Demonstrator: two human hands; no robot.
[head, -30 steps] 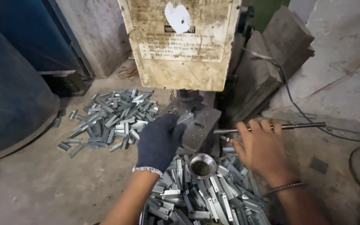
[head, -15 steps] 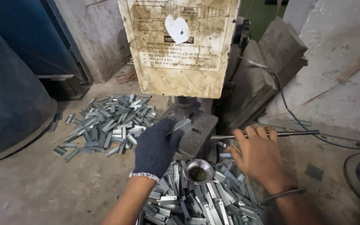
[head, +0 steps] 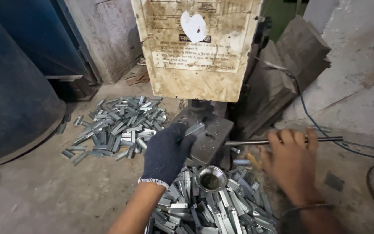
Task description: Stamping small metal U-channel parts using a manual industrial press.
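The left hand, wearing a dark knitted glove, is reaching forward over the near heap of metal pieces and is holding one small metal piece at the edge of the steel block under the press. Its fingers are pinching together on the piece's near end, so the far end is lying flat on the block; that grip seems chosen to keep the fingertips back from the spot below the machine head. The wrist is sitting straight, the forearm rising from the lower edge of the view, the back of the glove facing up.

The bare right hand is lying palm down over the long metal lever that is sticking out sideways from the block. Its fingers are curling over the bar, wrapped on it from above, though blur is softening their outline. A thin bracelet is circling that wrist.

A small round metal bowl is sitting on top of the near heap, just beside the gloved wrist and within easy reach. A second heap of similar pieces is lying spread on the floor to the left, well apart from the first, apparently keeping the two lots separate. A blue cable is trailing along the right.
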